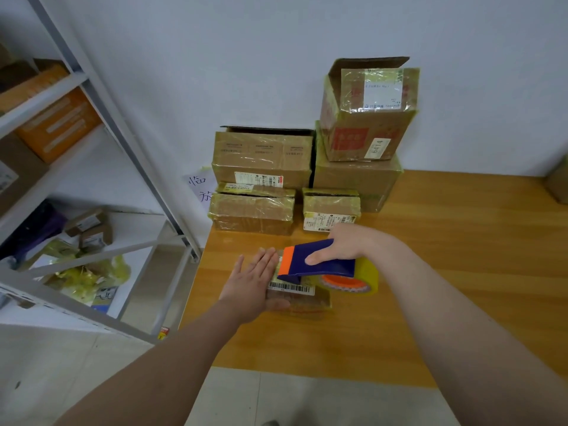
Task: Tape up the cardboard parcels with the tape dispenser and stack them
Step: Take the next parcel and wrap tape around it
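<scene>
Left hand [256,281] lies flat, fingers straight, pinning the left end of the labelled parcel [307,299] near the bench's [445,287] left edge. Right hand [344,244] grips the blue tape dispenser [319,261] over the parcel's top, its orange blade end just beside the left fingertips; the parcel's long axis runs left-right, so the tape pull likely goes rightward

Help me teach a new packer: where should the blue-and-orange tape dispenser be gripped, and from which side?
Grip the blue-and-orange tape dispenser by its flat blue body, from above and the right, as the right hand does, thumb on the near face. That clears the orange front end at left and the yellowish tape roll behind.
</scene>
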